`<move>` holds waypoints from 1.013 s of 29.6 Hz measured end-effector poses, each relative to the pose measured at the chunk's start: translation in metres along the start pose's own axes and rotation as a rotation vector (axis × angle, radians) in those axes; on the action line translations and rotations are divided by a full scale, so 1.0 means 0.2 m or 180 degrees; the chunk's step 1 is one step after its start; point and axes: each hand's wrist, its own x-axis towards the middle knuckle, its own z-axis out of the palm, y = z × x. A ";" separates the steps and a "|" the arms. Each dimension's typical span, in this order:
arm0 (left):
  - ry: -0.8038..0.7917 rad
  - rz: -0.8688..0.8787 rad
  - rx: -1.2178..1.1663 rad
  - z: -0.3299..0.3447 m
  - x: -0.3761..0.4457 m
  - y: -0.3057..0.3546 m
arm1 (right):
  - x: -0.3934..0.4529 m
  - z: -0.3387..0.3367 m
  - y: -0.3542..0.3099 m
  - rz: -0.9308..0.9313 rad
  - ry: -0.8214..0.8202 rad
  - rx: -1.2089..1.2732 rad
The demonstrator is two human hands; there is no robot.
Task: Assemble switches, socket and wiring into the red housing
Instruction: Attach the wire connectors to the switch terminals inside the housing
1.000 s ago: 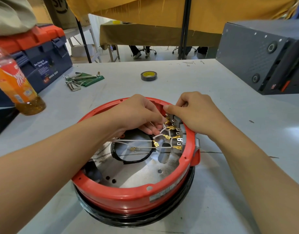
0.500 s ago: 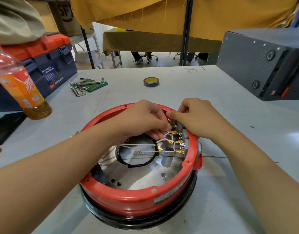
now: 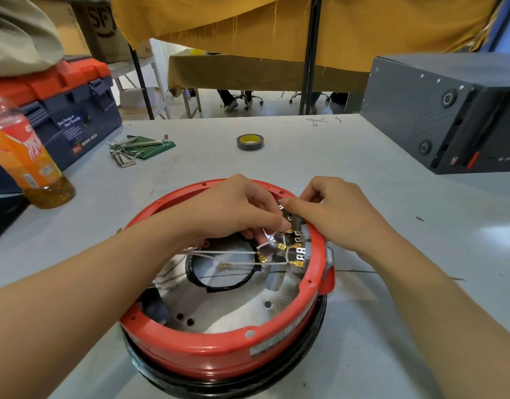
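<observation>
Round red housing (image 3: 219, 352) on a grey table (image 3: 392, 326), seated on a black ring (image 3: 277, 381) and seen from above, open side up. Inside, a metal floor (image 3: 233, 306) with a black-edged oval opening (image 3: 219, 286). At about 2 o'clock on the inner wall sits a grey switch block (image 3: 301, 249) with metal tabs. White wires (image 3: 228, 252) cross the interior from about 9 o'clock toward the block, each ending in a brass spade connector (image 3: 262, 258); several connectors lie at or just beside the tabs.

Left hand (image 3: 233, 211): reaches over the rim from 9 o'clock, fingers curled, thumb and fingertips pinched together at a connector near the top of the block; the exact piece held is hidden by the fingers. Right hand (image 3: 334, 217): rests over the rim at 2 o'clock, fingers curled, thumb pressed on the top of the block; whether it grips the block from outside cannot be told.

Surroundings: roll of tape (image 3: 250, 141) at 12 o'clock; hex keys on a green pouch (image 3: 138, 148) at 11 o'clock; orange drink bottle (image 3: 26, 159) and blue toolbox (image 3: 63, 110) at 10 o'clock; dark grey case (image 3: 438, 110) at 2 o'clock.
</observation>
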 end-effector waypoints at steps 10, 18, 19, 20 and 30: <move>-0.0012 -0.0044 0.0229 0.01 0.00 0.00 | 0.00 0.01 0.00 0.0030 0.0075 -0.0299; -0.0142 -0.0171 0.0460 0.00 0.01 0.05 | -0.02 0.00 -0.01 -0.0120 0.0104 -0.0397; -0.0153 -0.0171 0.0510 0.00 0.01 0.05 | -0.02 0.01 -0.01 -0.0124 0.0113 -0.0412; -0.0167 -0.0166 0.0550 0.00 0.01 0.06 | -0.02 0.01 -0.01 -0.0121 0.0129 -0.0427; 0.0048 0.0151 0.0608 0.04 -0.02 0.04 | -0.02 0.02 0.00 -0.0046 0.0062 -0.0341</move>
